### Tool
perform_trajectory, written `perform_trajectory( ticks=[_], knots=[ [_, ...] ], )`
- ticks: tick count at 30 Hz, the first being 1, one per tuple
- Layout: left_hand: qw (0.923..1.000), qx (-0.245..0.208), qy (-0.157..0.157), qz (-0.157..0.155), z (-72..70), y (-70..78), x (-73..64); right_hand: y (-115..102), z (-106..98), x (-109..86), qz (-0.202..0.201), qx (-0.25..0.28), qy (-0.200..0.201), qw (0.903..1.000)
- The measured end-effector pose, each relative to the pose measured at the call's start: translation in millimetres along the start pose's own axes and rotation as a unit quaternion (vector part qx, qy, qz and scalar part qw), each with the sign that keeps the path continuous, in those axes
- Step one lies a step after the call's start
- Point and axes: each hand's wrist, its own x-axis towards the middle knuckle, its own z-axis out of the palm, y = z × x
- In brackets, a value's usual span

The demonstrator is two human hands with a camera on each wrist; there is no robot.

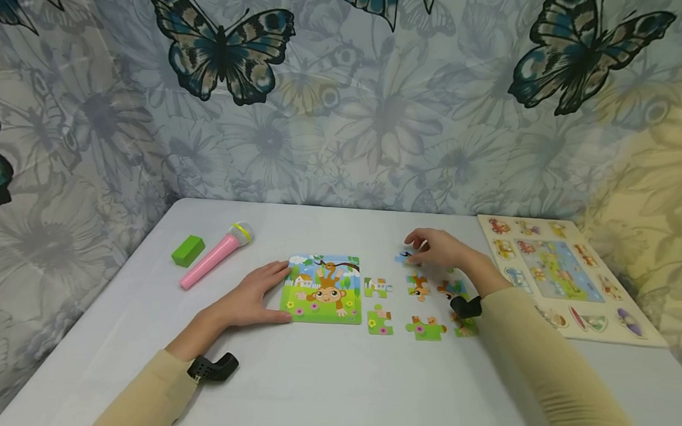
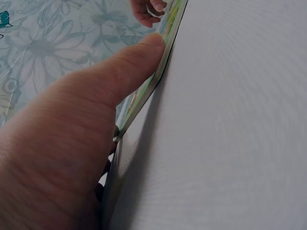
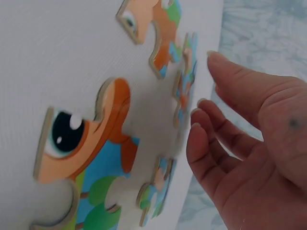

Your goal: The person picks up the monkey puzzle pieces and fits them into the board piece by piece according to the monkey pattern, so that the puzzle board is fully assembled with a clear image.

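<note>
My left hand (image 1: 258,295) rests against the left side of a monkey picture puzzle board (image 1: 325,302), fingers and thumb extended. In the left wrist view its thumb (image 2: 129,64) touches the board's edge. My right hand (image 1: 440,249) hovers over a blue puzzle piece (image 1: 402,257) beyond the board's right side. Its fingers are loosely bent, and the right wrist view shows a gap between thumb and fingers. Several loose pieces lie about, including a green-bottomed piece (image 1: 425,329), a house piece (image 1: 377,287) and one with a large eye (image 3: 67,134).
At the left lie a green block (image 1: 188,250) and a pink toy microphone (image 1: 214,261). A larger pale picture board (image 1: 630,325) lies at the right beside my right forearm. Butterfly-patterned fabric (image 1: 379,144) stands behind the white table (image 1: 309,378).
</note>
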Motion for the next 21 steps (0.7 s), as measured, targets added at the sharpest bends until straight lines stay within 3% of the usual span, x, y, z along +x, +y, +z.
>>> perform_trajectory(
  ticks=[21],
  knots=[
    [1.0000, 0.002, -0.001, -0.006, -1.3, 4.6, -0.4, 10.0, 0.1, -0.3, -0.001, -0.025, -0.013, 0.9996]
  ],
)
